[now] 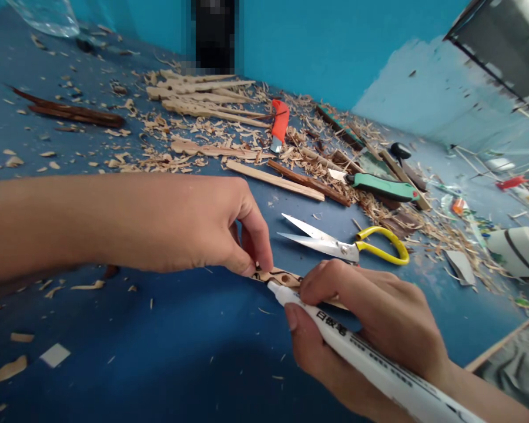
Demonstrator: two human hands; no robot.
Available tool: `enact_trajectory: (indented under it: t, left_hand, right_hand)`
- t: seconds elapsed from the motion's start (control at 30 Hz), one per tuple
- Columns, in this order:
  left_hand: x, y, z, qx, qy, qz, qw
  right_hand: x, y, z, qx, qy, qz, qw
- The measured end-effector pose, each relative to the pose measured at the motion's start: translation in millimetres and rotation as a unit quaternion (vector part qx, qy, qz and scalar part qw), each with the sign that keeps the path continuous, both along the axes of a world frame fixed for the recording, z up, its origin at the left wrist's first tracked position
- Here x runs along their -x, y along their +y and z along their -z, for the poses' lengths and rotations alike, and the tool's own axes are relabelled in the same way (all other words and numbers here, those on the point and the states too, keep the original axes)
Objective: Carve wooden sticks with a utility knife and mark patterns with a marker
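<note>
Cannot see all of the slim, pale, black-marked wooden strip (286,278), partly covered by the left hand (207,223) and right hand (374,320). Cannot find the rear end of the white plastic marker (361,357), cut off at the near edge, or identify the pixelated black shape (215,35) at the far wall (326,47). Cannot see the clear plastic container (48,17) whole, cropped far left.
</note>
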State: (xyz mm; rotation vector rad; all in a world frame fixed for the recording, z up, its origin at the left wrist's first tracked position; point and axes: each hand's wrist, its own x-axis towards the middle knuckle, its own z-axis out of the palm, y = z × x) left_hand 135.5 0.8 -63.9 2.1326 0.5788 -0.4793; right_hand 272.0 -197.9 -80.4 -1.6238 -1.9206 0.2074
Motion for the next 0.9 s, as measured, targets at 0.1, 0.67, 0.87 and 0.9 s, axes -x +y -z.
enact_trajectory:
  t: [0.1, 0.67, 0.87, 0.9]
  left_hand:
    - [0, -1, 0.4, 0.006, 0.002, 0.0, 1.0]
    - [-4, -7, -0.1, -0.07, -0.018, 0.044, 0.996]
    - [6, -1, 6.2, -0.028, -0.097, 0.075, 0.992]
    - [7, 0, 8.1, -0.024, -0.105, 0.079, 0.991]
  right_hand:
    - [-1, 2, -2.9, 0.007, -0.005, 0.024, 1.0]
    - [41, -5, -5.0, -0.013, -0.214, 0.086, 0.973]
    - [33, -4, -9.5, -0.026, -0.192, 0.077, 0.978]
    - [29, -6, -10.9, -0.037, -0.187, 0.077, 0.979]
